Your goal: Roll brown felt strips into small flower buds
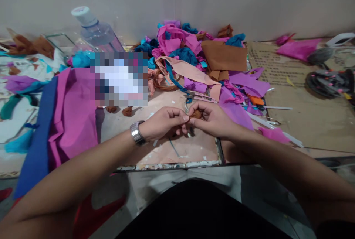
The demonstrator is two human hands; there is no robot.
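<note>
Over the table's near middle, my two hands meet around a small brown crumpled crepe paper piece [196,114]. My left hand [168,121], with a metal-banded watch at its wrist, pinches the piece's left end between thumb and forefinger. From the other side, my right hand [208,118] is closed round the wider crumpled part. Two similar brown paper balls [127,111] lie left of my hands. Just beyond my fingers rest small pink-handled snips [203,98]. The piece's underside is hidden by my fingers.
Pink, purple, teal and brown crepe paper [180,43] is heaped against the wall. A clear bottle [101,34] stands at back left, beside a pixelated patch. Pink sheets [79,109] and a blue sheet [36,135] overhang the front edge. Cardboard [305,113] and a black round tray [328,84] lie right.
</note>
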